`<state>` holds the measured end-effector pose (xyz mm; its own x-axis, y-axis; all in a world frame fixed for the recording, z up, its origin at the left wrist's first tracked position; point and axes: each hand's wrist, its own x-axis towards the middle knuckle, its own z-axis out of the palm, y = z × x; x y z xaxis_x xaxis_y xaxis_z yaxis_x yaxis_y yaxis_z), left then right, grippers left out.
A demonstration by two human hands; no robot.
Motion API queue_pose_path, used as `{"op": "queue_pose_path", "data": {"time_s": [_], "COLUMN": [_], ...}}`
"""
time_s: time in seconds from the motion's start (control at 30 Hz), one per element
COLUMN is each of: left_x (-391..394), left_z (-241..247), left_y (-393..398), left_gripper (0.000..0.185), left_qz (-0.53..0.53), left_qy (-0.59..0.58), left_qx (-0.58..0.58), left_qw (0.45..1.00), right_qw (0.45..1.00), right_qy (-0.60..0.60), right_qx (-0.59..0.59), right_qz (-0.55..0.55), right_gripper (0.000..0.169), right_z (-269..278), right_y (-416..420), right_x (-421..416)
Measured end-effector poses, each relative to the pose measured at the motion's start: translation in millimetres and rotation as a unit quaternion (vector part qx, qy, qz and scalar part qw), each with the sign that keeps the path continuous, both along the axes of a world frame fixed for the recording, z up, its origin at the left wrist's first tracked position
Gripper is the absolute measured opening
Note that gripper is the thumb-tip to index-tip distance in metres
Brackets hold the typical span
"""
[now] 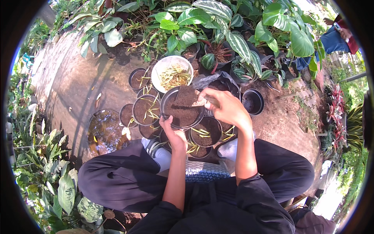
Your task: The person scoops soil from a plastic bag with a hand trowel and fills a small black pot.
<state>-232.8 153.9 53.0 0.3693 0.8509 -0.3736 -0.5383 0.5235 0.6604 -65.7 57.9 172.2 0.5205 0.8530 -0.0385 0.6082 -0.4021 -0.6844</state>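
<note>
My left hand (174,135) holds a black plastic plant pot (201,118) by its lower left rim. Dark soil (179,115) fills much of this pot. Over its opening, my right hand (226,106) grips a soil-coated, flat-bladed tool (187,98), perhaps a trowel; the fingers partly hide its handle. Just behind the held pot stands a white bucket (157,68) with yellow-green plant cuttings (175,76) inside. Several soil-filled black pots, some with thin green cuttings, crowd below and to the left, among them one pot (205,131) near my feet.
An empty black pot (253,101) stands right of my right hand, near a black plastic bag (214,79). A round container of water (106,131) lies at the left. Leafy potted plants (216,54) line the far side. Another person (336,41) is at the upper right.
</note>
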Motion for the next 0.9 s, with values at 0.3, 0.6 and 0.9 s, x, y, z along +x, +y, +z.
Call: {"op": "queue_pose_path", "data": {"time_s": [0.3,0.6,0.9], "left_x": [-1.0,0.1,0.0], "left_z": [-1.5,7.8,7.3], "left_y": [2.1,1.2,1.9], "left_gripper": [0.035,0.035,0.035], "left_qz": [0.002,0.003,0.004], "left_qy": [-0.038,-0.054,-0.051], "left_qx": [-0.010,-0.026,-0.032], "left_qw": [0.999,0.998,0.998], "right_qw": [0.999,1.000,0.998], "right_qy": [-0.028,-0.013,-0.032], "right_qx": [-0.029,-0.020,-0.045], "right_qz": [0.017,0.016,0.013], "right_gripper": [0.036,0.034,0.033], "right_z": [4.0,3.1,24.5], "right_y": [8.3,13.6,13.5], "right_x": [-20.9,-25.5,-28.1]}}
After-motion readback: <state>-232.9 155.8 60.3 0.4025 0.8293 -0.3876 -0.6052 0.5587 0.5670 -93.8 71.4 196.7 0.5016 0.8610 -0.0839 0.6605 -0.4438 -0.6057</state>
